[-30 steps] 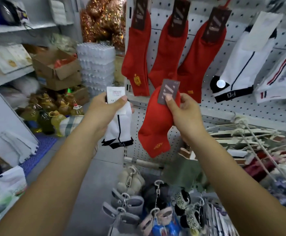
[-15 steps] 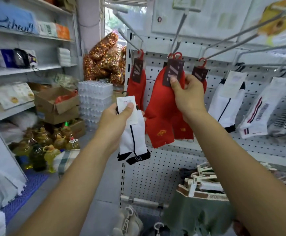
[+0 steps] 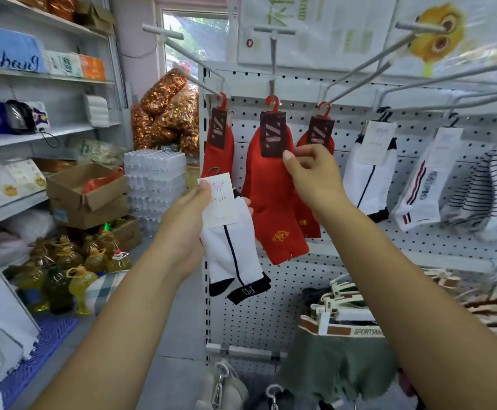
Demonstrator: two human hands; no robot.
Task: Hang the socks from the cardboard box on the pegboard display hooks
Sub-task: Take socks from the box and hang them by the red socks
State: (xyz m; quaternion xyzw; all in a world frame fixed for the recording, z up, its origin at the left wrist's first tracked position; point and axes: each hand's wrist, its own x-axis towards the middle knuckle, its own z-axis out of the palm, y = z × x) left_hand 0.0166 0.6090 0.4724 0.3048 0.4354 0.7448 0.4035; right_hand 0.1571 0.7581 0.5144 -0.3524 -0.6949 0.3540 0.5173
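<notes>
My left hand [image 3: 188, 220] is shut on the paper label of a white sock pair [image 3: 235, 261] with a black stripe and black toes, held in front of the pegboard's [image 3: 271, 309] left edge. A red sock pair [image 3: 271, 202] hangs by its red hanger from the middle display hook [image 3: 273, 54]. My right hand [image 3: 315, 179] pinches the lower right corner of its dark label. An open cardboard box [image 3: 87, 187] holding something red sits on the left shelf.
More red socks hang on the hooks to the left [image 3: 216, 149] and right [image 3: 319, 134]; white and striped socks [image 3: 371, 173] fill the hooks further right. Underwear on hangers [image 3: 336, 350] juts out below. Oil bottles [image 3: 64, 267] and water packs [image 3: 155, 179] stand on the floor at left.
My right hand lifted the red sock pair from waist height up to the middle hook, where its hanger now sits. My left hand stayed on the white sock.
</notes>
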